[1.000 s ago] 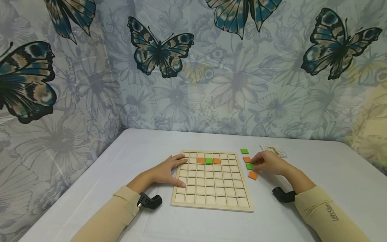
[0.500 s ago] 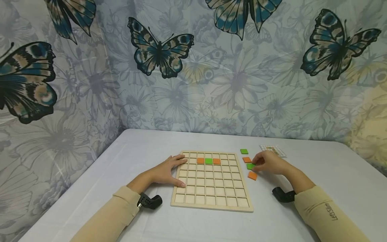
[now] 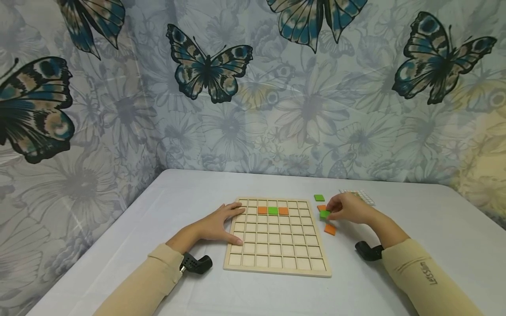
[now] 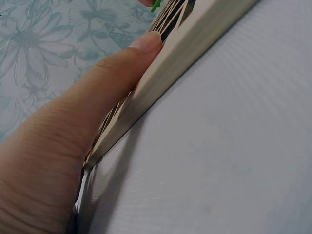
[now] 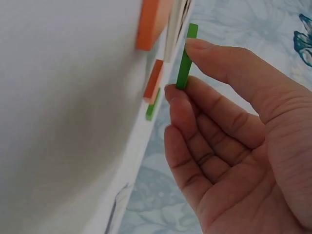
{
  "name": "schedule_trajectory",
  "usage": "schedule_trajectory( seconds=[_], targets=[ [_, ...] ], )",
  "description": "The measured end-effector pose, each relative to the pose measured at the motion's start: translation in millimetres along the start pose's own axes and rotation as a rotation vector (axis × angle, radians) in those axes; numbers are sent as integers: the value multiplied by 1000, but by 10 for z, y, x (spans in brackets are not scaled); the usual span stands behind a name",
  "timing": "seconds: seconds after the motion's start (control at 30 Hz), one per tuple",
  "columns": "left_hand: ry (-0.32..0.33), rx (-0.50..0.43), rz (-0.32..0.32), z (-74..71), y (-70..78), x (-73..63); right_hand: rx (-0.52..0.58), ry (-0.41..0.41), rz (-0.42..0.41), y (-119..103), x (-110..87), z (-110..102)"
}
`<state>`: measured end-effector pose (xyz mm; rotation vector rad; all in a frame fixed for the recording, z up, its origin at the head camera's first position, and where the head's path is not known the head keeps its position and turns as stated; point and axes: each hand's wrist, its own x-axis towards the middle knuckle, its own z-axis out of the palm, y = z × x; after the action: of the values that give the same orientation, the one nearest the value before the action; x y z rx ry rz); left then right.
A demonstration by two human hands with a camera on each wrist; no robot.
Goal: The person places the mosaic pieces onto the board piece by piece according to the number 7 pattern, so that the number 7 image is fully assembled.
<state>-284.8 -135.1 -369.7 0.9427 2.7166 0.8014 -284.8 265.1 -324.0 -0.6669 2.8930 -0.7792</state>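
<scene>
My right hand (image 3: 349, 208) pinches a square green tile (image 3: 324, 215) between thumb and fingers, just right of the wooden grid board (image 3: 276, 271). In the right wrist view the green tile (image 5: 185, 58) stands on edge at the fingertips, raised off the white table. My left hand (image 3: 217, 224) rests on the board's left side with fingers spread; its thumb (image 4: 122, 68) lies over the frame in the left wrist view. Near the board's far side, one row holds an orange tile (image 3: 262, 210), a green tile (image 3: 272, 210) and another orange tile (image 3: 283, 211).
Loose tiles lie right of the board: a green one (image 3: 319, 198) at the back, an orange one (image 3: 320, 207) partly hidden behind the held tile, and an orange one (image 3: 330, 229) nearer. A printed grid card (image 3: 366, 198) lies behind my right hand. Butterfly-patterned cloth (image 3: 237, 140) hangs behind the table.
My right hand has lifted the green tile off the table and shifted it slightly left and away from me. The left hand and board stay put.
</scene>
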Motion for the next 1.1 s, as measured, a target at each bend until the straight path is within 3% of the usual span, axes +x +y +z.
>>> schedule_trajectory(
  seconds=[1.1],
  targets=[
    [-2, -3, 4, 5, -24, 9, 32, -46, -92, -397, 372, 155]
  ],
)
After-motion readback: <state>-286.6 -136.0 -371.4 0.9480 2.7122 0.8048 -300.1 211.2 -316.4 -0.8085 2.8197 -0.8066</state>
